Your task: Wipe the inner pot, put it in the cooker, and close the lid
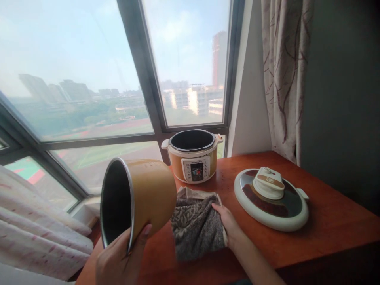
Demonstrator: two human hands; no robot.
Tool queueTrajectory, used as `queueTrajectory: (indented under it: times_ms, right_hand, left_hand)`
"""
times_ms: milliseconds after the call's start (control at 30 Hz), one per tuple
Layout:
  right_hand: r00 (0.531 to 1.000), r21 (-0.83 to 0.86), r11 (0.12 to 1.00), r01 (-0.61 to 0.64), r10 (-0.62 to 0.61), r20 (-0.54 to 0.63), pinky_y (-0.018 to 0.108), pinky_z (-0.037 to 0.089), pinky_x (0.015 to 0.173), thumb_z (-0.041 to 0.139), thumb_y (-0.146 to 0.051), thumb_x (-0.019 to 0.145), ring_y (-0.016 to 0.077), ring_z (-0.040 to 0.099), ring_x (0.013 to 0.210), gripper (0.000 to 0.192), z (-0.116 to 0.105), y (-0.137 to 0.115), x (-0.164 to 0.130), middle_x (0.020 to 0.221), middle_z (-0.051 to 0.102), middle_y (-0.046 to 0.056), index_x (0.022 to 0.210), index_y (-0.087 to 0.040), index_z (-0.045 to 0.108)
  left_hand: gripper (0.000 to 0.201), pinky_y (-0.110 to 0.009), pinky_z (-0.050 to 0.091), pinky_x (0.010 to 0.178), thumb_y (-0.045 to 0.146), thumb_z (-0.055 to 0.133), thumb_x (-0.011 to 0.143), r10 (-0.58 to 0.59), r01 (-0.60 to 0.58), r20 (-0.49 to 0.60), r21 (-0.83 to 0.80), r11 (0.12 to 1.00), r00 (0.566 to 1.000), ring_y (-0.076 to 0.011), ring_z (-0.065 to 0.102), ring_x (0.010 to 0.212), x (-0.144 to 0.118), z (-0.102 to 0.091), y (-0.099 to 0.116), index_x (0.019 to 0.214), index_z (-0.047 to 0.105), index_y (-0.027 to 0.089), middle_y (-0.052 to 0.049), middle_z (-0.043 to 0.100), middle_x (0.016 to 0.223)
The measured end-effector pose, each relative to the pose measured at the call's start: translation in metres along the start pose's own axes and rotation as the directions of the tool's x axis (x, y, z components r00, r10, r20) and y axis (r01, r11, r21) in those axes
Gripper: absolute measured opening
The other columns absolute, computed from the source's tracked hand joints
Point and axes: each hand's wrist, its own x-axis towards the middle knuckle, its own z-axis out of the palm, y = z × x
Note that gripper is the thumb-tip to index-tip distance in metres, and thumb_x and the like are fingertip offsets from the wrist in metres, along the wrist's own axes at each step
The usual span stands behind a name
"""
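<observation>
My left hand (120,259) grips a golden inner pot (142,196) by its rim, thumb over the edge, holding it tilted on its side above the table's left end with the dark inside facing me. My right hand (227,225) rests on a grey patterned cloth (196,227) that lies on the wooden table (332,225) just right of the pot. Behind the cloth stands an orange electric pressure cooker (192,156) with no lid and a dark hollow inside. Its white lid (270,198) lies flat on the table to the right.
A large window (142,99) runs behind the table, and a patterned curtain (283,79) hangs at the right beside a dark wall. Pink and white bedding (35,229) lies at the lower left beneath the window.
</observation>
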Motion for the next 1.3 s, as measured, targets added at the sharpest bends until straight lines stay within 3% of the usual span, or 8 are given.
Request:
queueTrajectory:
  times_ms: [100, 233, 433, 533, 700, 1067, 1233, 1300]
  right_hand:
    - [0.999, -0.373, 0.927, 0.039, -0.042, -0.001, 0.042, 0.050, 0.097, 0.060, -0.033, 0.079, 0.0272, 0.068, 0.108, 0.038, -0.021, 0.004, 0.005, 0.105, 0.075, 0.009, 0.113, -0.017, 0.066]
    - [0.994, -0.891, 0.449, 0.061, -0.107, 0.014, 0.039, 0.049, 0.090, 0.058, -0.027, 0.084, 0.0288, 0.068, 0.100, 0.022, -0.041, -0.013, 0.013, 0.101, 0.075, 0.012, 0.100, -0.017, 0.070]
    - [0.941, -0.967, 0.159, 0.202, -0.305, 0.146, 0.035, 0.045, 0.091, 0.057, -0.027, 0.091, 0.0263, 0.062, 0.106, 0.022, -0.033, -0.041, 0.026, 0.109, 0.069, 0.012, 0.108, -0.018, 0.068]
    - [0.893, -0.893, 0.111, 0.435, -0.182, 0.412, 0.032, 0.043, 0.092, 0.064, -0.034, 0.089, 0.0231, 0.062, 0.104, 0.021, -0.014, -0.044, 0.032, 0.104, 0.072, 0.007, 0.103, -0.020, 0.071]
    - [0.917, -0.916, -0.045, 0.399, 0.039, 0.398, 0.034, 0.045, 0.081, 0.069, -0.054, 0.082, 0.0277, 0.068, 0.093, 0.035, 0.012, -0.040, 0.039, 0.094, 0.075, 0.010, 0.089, -0.020, 0.074]
    - [0.889, -0.889, 0.041, 0.456, 0.027, 0.457, 0.030, 0.047, 0.079, 0.077, -0.030, 0.076, 0.0235, 0.068, 0.092, 0.014, 0.014, -0.046, 0.032, 0.093, 0.073, 0.005, 0.086, -0.021, 0.071]
    - [0.622, -0.552, 0.492, 0.673, 0.027, 0.782, 0.026, 0.047, 0.092, 0.068, -0.007, 0.074, 0.0178, 0.066, 0.107, 0.015, 0.019, -0.055, 0.021, 0.111, 0.071, 0.002, 0.076, -0.021, 0.071]
    - [0.626, -0.540, 0.578, 0.612, 0.062, 0.777, 0.025, 0.049, 0.087, 0.065, -0.008, 0.076, 0.0179, 0.068, 0.102, 0.015, 0.019, -0.055, 0.019, 0.107, 0.073, 0.002, 0.080, -0.021, 0.072]
  left_hand:
    - [0.031, -0.024, 0.040, 0.046, 0.050, 0.062, 0.085, 0.028, -0.028, 0.009, -0.047, 0.998, 1.000, -0.0163, 0.053, 0.037, -0.002, 0.002, 0.000, 0.076, 0.079, 0.025, 0.001, 0.060, 0.043]
    - [0.028, -0.023, 0.041, 0.046, 0.046, 0.063, 0.085, 0.086, -0.085, 0.000, -0.122, 0.989, 0.996, -0.0163, 0.059, 0.042, -0.003, 0.006, 0.003, 0.078, 0.079, 0.024, -0.002, 0.071, 0.058]
    - [0.020, -0.020, 0.044, 0.052, 0.033, 0.065, 0.087, 0.224, -0.225, -0.021, -0.138, 0.964, 0.974, -0.0137, 0.062, 0.048, 0.003, 0.008, 0.012, 0.075, 0.073, 0.020, -0.002, 0.072, 0.064]
    - [0.019, -0.019, 0.045, 0.054, 0.030, 0.065, 0.088, 0.262, -0.262, -0.019, -0.138, 0.955, 0.965, -0.0124, 0.061, 0.047, 0.005, 0.008, 0.014, 0.073, 0.071, 0.019, 0.000, 0.069, 0.060]
    - [0.018, -0.019, 0.045, 0.054, 0.030, 0.065, 0.088, 0.275, -0.275, -0.019, -0.130, 0.953, 0.961, -0.0127, 0.063, 0.048, 0.007, 0.008, 0.010, 0.075, 0.070, 0.019, 0.000, 0.070, 0.061]
    - [0.024, -0.022, 0.045, 0.053, 0.037, 0.063, 0.088, 0.205, -0.204, -0.008, -0.133, 0.970, 0.979, -0.0148, 0.063, 0.049, 0.005, 0.007, 0.003, 0.074, 0.073, 0.021, -0.003, 0.073, 0.064]
    - [0.024, -0.022, 0.045, 0.056, 0.034, 0.063, 0.090, 0.251, -0.251, -0.018, -0.114, 0.961, 0.968, -0.0152, 0.066, 0.055, 0.005, 0.010, 0.000, 0.072, 0.072, 0.020, -0.005, 0.075, 0.070]
    - [0.023, -0.022, 0.045, 0.057, 0.033, 0.063, 0.090, 0.264, -0.264, -0.019, -0.111, 0.958, 0.964, -0.0151, 0.067, 0.057, 0.006, 0.011, 0.000, 0.074, 0.071, 0.019, -0.005, 0.075, 0.071]
